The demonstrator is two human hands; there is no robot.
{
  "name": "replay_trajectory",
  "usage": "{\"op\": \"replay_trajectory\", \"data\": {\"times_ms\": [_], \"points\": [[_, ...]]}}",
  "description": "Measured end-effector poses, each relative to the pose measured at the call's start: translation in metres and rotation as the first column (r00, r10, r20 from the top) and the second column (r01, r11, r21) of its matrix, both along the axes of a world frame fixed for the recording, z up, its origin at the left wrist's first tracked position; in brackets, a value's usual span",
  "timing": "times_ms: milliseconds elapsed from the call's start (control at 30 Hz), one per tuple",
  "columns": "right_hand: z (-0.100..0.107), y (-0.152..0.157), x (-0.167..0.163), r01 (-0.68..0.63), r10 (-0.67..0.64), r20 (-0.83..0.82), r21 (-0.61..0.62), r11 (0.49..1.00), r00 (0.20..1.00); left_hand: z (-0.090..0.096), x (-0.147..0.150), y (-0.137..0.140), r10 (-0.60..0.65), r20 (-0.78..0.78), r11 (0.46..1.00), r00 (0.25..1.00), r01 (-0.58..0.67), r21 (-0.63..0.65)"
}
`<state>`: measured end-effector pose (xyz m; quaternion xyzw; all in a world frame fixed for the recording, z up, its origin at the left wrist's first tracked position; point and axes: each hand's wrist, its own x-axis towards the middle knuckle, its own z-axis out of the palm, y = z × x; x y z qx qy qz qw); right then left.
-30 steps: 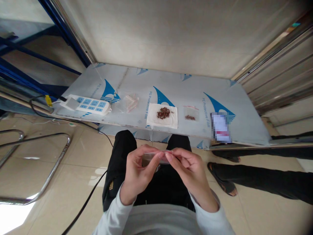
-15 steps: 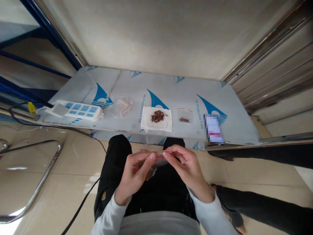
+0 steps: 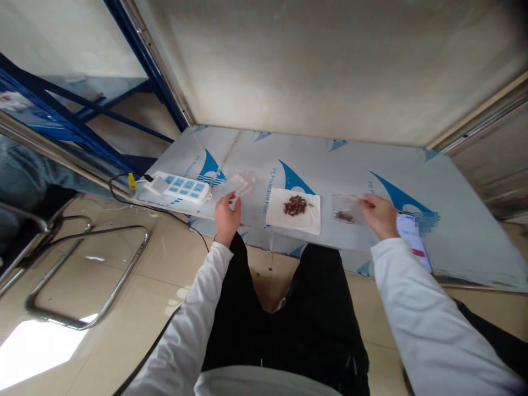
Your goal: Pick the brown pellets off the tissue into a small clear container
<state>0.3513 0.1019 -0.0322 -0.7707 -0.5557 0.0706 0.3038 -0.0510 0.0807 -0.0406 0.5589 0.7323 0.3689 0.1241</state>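
My right hand [image 3: 378, 215] pinches the right edge of a small clear zip bag [image 3: 341, 202] over the bench, its fingertips closed. Dark brown pieces [image 3: 344, 216] show in the bag; whether a second bag lies beneath it, I cannot tell. My left hand [image 3: 228, 217] hovers at the bench's front edge, thumb and forefinger apart, nothing visible between them. Just beyond it lie several flat clear plastic bags [image 3: 242, 184] with pinkish-red seal lines. Between the hands, a heap of dark brown pieces [image 3: 295, 205] rests on a white paper napkin [image 3: 275, 214].
A white power strip [image 3: 187, 188] with a plug and black cable sits at the bench's left. Beside my right wrist lies a phone [image 3: 414, 242], partly under the sleeve. Blue metal frame bars [image 3: 165, 99] and a chrome chair frame [image 3: 119, 297] stand to the left.
My hands have parted from above my lap. The right carried a clear bag out to the bench on the right; the left moved forward toward the clear bags. The view has shifted left.
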Motion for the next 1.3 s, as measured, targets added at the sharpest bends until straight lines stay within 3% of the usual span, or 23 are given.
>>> {"op": "replay_trajectory", "data": {"times_ms": [100, 267, 433, 633, 733, 800, 900, 967, 1133, 1233, 1300], "points": [[0.005, 0.003, -0.003, 0.071, -0.073, 0.093, 0.026, 0.997, 0.993, -0.005, -0.010, 0.023, 0.041, -0.122, 0.999, 0.992, -0.042, -0.003], [0.027, -0.032, -0.031, 0.000, -0.011, 0.053, 0.205, 0.979, 0.999, -0.010, -0.008, 0.040, 0.012, -0.252, 0.999, 0.968, -0.023, -0.044], [0.043, -0.082, -0.071, 0.018, -0.015, -0.013, 0.345, 0.938, 1.000, -0.006, -0.001, 0.033, 0.047, -0.282, 0.999, 0.958, -0.039, 0.036], [0.032, -0.107, -0.117, -0.074, 0.134, -0.179, 0.308, 0.948, 0.975, 0.003, -0.006, 0.021, 0.112, -0.204, 0.980, 0.972, -0.074, 0.184], [0.031, -0.110, -0.145, -0.142, 0.231, -0.368, 0.254, 0.957, 0.900, 0.006, 0.002, 0.003, 0.117, -0.072, 0.911, 0.991, -0.078, 0.405], [0.041, -0.110, -0.167, -0.230, 0.310, -0.538, 0.212, 0.950, 0.784, 0.007, 0.016, -0.019, 0.059, -0.026, 0.856, 0.998, -0.037, 0.516], [0.062, -0.109, -0.199, -0.355, 0.347, -0.719, 0.149, 0.923, 0.602, 0.007, 0.043, -0.061, -0.086, -0.056, 0.817, 0.995, 0.103, 0.568], [0.072, -0.108, -0.212, -0.370, 0.327, -0.768, 0.127, 0.920, 0.550, 0.008, 0.057, -0.087, -0.160, -0.077, 0.808, 0.984, 0.175, 0.562], [0.070, -0.126, -0.208, -0.300, 0.295, -0.781, 0.145, 0.943, 0.551, 0.025, 0.068, -0.126, -0.310, -0.050, 0.835, 0.949, 0.297, 0.462], [0.066, -0.147, -0.200, -0.233, 0.256, -0.723, 0.133, 0.963, 0.642, 0.043, 0.069, -0.140, -0.405, 0.196, 0.880, 0.893, 0.323, 0.348], [0.067, -0.160, -0.198, -0.220, 0.268, -0.654, 0.157, 0.963, 0.708, 0.053, 0.071, -0.146, -0.365, 0.416, 0.929, 0.833, 0.294, 0.225]]}}
